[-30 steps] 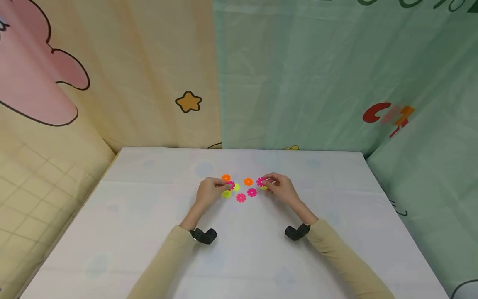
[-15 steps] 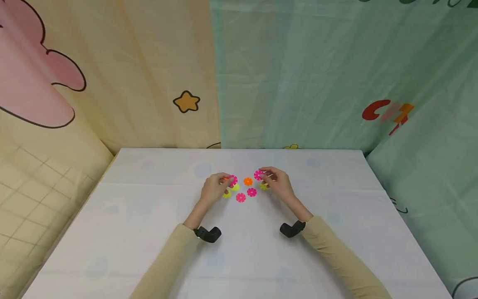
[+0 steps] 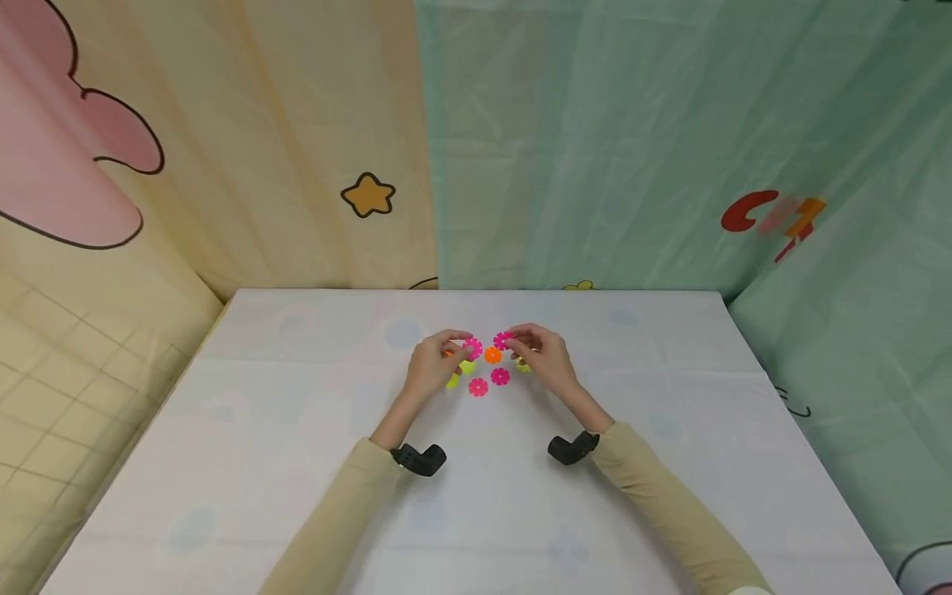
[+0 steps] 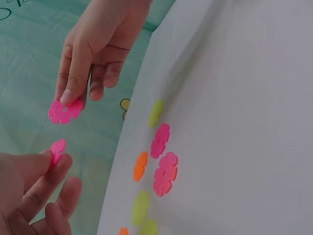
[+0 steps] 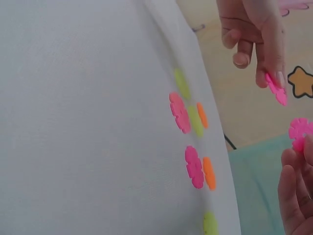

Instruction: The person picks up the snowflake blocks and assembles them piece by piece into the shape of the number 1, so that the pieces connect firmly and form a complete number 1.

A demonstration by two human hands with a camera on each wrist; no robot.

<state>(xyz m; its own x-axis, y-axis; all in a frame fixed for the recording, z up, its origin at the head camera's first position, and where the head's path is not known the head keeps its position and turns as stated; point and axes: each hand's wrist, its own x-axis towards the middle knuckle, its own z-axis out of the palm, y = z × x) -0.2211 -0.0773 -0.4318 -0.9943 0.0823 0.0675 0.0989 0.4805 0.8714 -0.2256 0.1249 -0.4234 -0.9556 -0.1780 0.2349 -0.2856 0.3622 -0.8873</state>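
My left hand [image 3: 431, 364] pinches a pink flower-shaped plastic disc [image 3: 473, 348] between thumb and fingers, above the table. Opposite it, my right hand [image 3: 545, 354] pinches another pink notched disc [image 3: 502, 340] the same way. A small gap separates the two held discs; in the left wrist view the left one [image 4: 58, 148] is seen nearly edge-on and the right one [image 4: 64, 113] shows its face. Below them lie an orange disc [image 3: 492, 354], a pink disc [image 3: 478, 387], a magenta disc [image 3: 500, 377] and several yellow discs [image 3: 524, 364]. Another orange disc [image 5: 202, 115] is mostly hidden by my left hand in the head view.
A white cloth covers the table [image 3: 476, 512], whose far edge lies just behind the discs. Beyond it hang a beige curtain [image 3: 312, 107] and a green curtain [image 3: 580, 140]. Black wrist cameras [image 3: 420, 459] are strapped to both wrists.
Both hands have moved toward each other and slightly away from the body, bringing their pink discs closer together. The discs lying on the table keep their arrangement.
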